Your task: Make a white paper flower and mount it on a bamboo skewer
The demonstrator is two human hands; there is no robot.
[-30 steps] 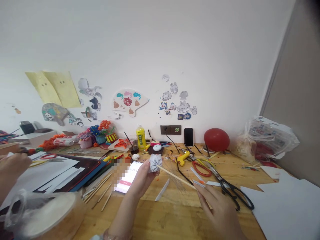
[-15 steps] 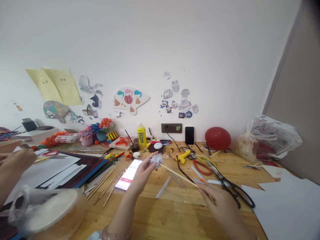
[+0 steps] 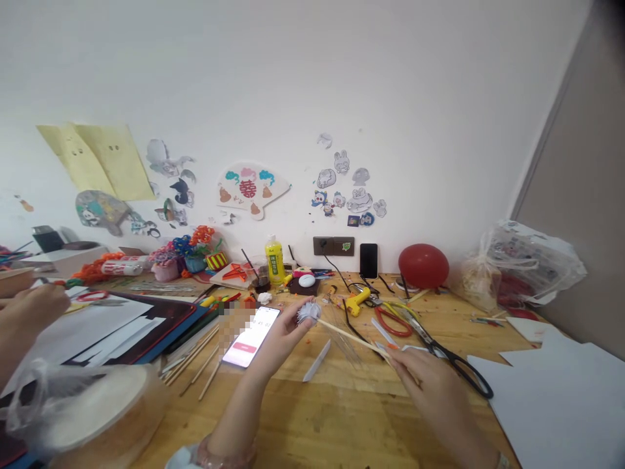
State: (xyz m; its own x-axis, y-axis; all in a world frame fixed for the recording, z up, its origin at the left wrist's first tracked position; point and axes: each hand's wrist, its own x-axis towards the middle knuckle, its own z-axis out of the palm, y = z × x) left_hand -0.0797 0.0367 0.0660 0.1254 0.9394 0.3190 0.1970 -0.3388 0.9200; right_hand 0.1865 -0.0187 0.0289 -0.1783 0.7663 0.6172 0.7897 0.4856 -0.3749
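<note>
Between the fingers of my left hand (image 3: 288,329) is a crumpled white paper flower (image 3: 309,312), fixed at the far end of a thin wooden stick (image 3: 349,334). My right hand (image 3: 432,384) is closed around the near end of that stick, which slants down to the right. Below the stick a white paper strip (image 3: 317,361) lies on the wooden table (image 3: 336,423). Beside my left wrist a lit phone (image 3: 250,339) shows a timer. Large black-handled scissors (image 3: 461,365) lie just past my right hand.
A yellow glue gun (image 3: 358,302), a red balloon (image 3: 424,266) and a yellow drink bottle (image 3: 275,260) stand near the wall. White paper sheets (image 3: 561,397) cover the right side. A lidded tub (image 3: 97,410) and loose sticks (image 3: 193,358) are left. Another person's hand (image 3: 36,312) shows at far left.
The view has shifted slightly. Both my hands keep their hold on the paper flower and stick, with the flower turned a little between my left fingers.
</note>
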